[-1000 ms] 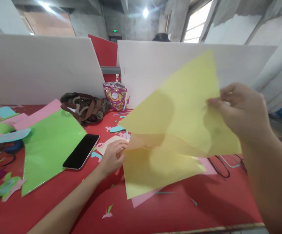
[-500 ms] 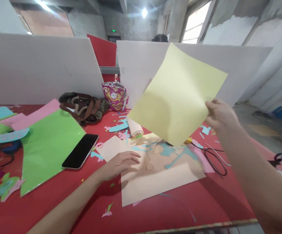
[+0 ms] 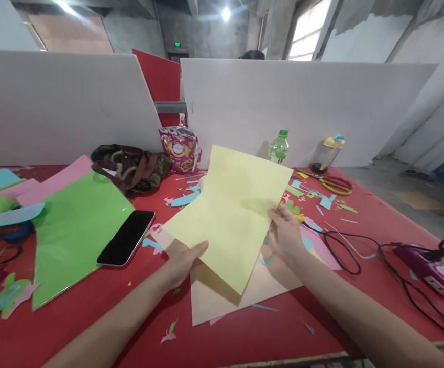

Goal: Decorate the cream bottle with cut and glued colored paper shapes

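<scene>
I hold a pale yellow paper sheet (image 3: 231, 214) between both hands, low over the red table (image 3: 245, 332). My left hand (image 3: 183, 263) grips its lower left edge, thumb on top. My right hand (image 3: 287, 237) pinches its right edge. Under it lies a peach paper sheet (image 3: 222, 304) with blue and pink scraps around it.
A black phone (image 3: 126, 237) lies on a green sheet (image 3: 76, 230) to the left, near a brown bag (image 3: 132, 168) and a snack pouch (image 3: 178, 148). At the back right stand a green-capped bottle (image 3: 278, 147), a small jar (image 3: 325, 153) and scissors (image 3: 333, 184). Black cables (image 3: 360, 250) run to a purple device (image 3: 433, 266). White boards (image 3: 283, 102) wall the back.
My right hand brought the yellow sheet down from high in the air to just above the table. My left hand left the peach sheet and took the yellow sheet's lower edge.
</scene>
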A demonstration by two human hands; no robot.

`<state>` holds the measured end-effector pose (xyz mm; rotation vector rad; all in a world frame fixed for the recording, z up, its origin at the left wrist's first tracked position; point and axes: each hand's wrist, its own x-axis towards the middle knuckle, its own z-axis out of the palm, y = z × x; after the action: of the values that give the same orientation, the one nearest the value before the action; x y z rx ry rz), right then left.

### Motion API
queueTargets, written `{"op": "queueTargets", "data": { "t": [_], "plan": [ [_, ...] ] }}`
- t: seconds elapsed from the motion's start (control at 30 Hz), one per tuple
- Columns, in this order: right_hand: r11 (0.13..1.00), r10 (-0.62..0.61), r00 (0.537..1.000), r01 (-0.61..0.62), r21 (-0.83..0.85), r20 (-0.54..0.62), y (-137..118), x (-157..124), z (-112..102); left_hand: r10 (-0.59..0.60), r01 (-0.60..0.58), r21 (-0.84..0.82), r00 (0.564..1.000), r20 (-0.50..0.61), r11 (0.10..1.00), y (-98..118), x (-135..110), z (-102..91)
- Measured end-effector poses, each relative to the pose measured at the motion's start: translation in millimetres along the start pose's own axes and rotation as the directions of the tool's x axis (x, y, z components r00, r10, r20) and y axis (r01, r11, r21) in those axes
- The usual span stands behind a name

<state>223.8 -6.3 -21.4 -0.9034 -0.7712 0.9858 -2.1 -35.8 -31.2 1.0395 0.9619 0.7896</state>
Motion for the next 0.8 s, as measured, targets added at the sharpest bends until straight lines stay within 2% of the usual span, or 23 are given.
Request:
{"op": "queueTargets", "data": {
  "t": [0.1, 0.17, 0.23, 0.3, 0.37, 0.43, 0.5, 0.67, 0.73, 0.8],
  "plan": [
    [0.988, -0.057, 0.993, 0.071, -0.138, 0.106, 0.6, -9.9, -3.6, -0.067, 0.059, -0.133, 0.996, -0.059, 0.989, 5.0, -0.4, 3.6],
    [0.936, -0.146, 0.956, 0.217, -0.278, 0.256, -3.5, -13.9, -9.0, -0.089, 0.074, -0.171, 0.993, -0.083, 0.982, 5.9, 0.3, 3.7],
    [0.813, -0.227, 0.842, 0.44, -0.38, 0.489, -9.0, -16.3, -14.9, -0.086, 0.06, -0.207, 0.989, -0.121, 0.976, 4.8, 1.4, 2.7],
    [0.645, -0.283, 0.682, 0.656, -0.393, 0.675, -13.0, -17.8, -20.1, -0.087, 0.054, -0.234, 0.987, -0.134, 0.971, 3.0, 2.6, 1.0],
    [0.471, -0.293, 0.532, 0.803, -0.364, 0.794, -14.0, -19.1, -23.4, -0.107, 0.076, -0.249, 0.988, -0.112, 0.966, 2.0, 3.3, -1.4],
    [0.359, -0.269, 0.437, 0.872, -0.331, 0.858, -12.6, -20.5, -24.8, -0.115, 0.09, -0.26, 0.99, -0.085, 0.961, 2.7, 3.4, -4.4],
    [0.32, -0.238, 0.408, 0.89, -0.326, 0.881, -10.5, -21.8, -24.8, -0.107, 0.077, -0.291, 0.99, -0.091, 0.954, 5.1, 2.9, -7.0],
    [0.28, -0.242, 0.466, 0.873, -0.398, 0.851, -10.0, -23.1, -24.1, -0.068, 0.007, -0.397, 0.988, -0.14, 0.918, 10.4, 1.9, -3.7],
    [0.307, -0.223, 0.462, 0.869, -0.388, 0.858, -12.7, -23.2, -24.6, -0.065, 0.002, -0.375, 0.986, -0.156, 0.927, 9.4, 3.0, 0.4],
    [0.384, -0.166, 0.45, 0.849, -0.363, 0.877, -16.9, -23.7, -25.3, -0.028, -0.047, -0.343, 0.977, -0.211, 0.938, 7.1, 4.8, 3.8]
  ]
}}
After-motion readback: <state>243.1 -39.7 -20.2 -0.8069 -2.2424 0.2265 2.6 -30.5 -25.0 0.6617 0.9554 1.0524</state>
